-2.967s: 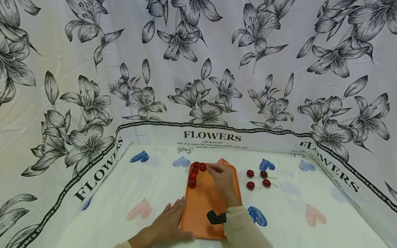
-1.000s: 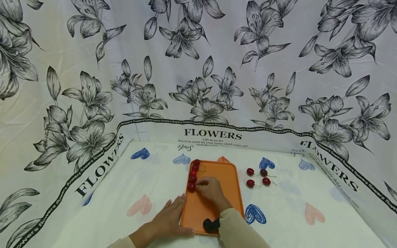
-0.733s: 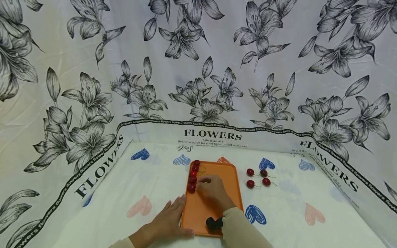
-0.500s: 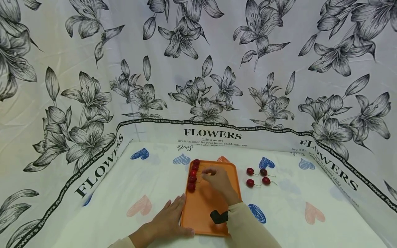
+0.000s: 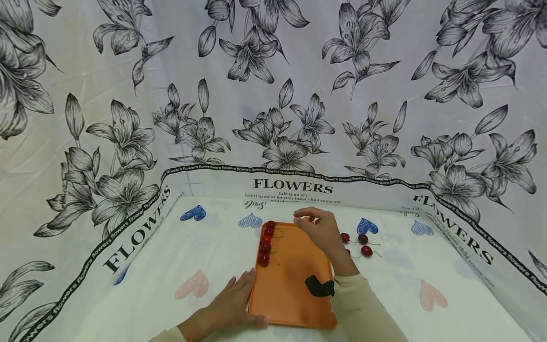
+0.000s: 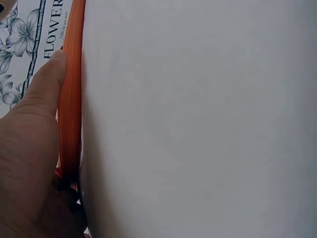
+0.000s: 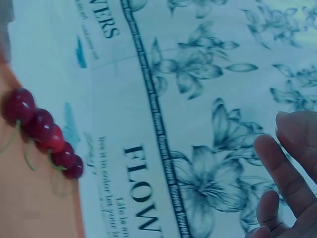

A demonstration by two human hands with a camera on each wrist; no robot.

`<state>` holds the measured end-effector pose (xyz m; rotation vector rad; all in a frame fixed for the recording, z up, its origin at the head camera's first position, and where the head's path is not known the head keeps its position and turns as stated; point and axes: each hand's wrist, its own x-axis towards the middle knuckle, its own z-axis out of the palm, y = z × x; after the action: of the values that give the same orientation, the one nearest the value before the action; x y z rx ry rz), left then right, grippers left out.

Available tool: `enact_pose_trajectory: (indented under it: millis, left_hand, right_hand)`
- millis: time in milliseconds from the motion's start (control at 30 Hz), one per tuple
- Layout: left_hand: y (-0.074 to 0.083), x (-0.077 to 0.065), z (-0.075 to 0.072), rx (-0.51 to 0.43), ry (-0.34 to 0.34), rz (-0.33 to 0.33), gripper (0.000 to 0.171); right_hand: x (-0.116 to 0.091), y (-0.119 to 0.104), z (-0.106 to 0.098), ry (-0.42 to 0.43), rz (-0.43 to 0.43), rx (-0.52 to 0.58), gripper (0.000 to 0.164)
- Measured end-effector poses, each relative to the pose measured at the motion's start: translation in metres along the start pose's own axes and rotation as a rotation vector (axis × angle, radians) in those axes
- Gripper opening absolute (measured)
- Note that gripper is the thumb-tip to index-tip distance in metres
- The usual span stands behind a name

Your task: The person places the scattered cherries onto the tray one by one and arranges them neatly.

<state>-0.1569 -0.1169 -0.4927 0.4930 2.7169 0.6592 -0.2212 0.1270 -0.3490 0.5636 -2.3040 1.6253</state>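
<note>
An orange tray (image 5: 290, 304) lies on the cloth, with several red cherries (image 5: 265, 248) in a row along its left edge, stems pointing right. My left hand (image 5: 228, 304) rests against the tray's lower left side, fingers straight; in the left wrist view its thumb (image 6: 47, 82) lies along the tray's orange rim (image 6: 72, 99). Above the tray's far right corner hovers my right hand (image 5: 320, 230), holding nothing. The right wrist view shows its fingers (image 7: 285, 173) loosely bent and apart from the cherry row (image 7: 42, 126).
Several more cherries (image 5: 366, 251) with stems lie on the white heart-printed cloth (image 5: 397, 294) right of the tray, partly covered by my right hand. A flower-printed curtain (image 5: 273, 118) rises behind. A black strap piece (image 5: 319, 286) hangs at my right wrist over the tray.
My right hand set a cherry at the far end of the row, adjusted the nearest one, then let go and moved right and away. The left hand stayed at the tray.
</note>
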Motion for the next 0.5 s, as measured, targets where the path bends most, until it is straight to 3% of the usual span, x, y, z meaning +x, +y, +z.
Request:
enact_pose_trajectory:
  millis: [167,500]
  left_hand:
    - [-0.001,0.0,0.001,0.004,0.003,0.008,0.125]
    - [-0.002,-0.001,0.002,0.025,0.002,0.017,0.126]
  right_hand:
    - [-0.006,-0.016,-0.024,0.05,-0.034,-0.033,0.016]
    - [-0.01,0.037,-0.067,0.205,-0.026,-0.003,0.021]
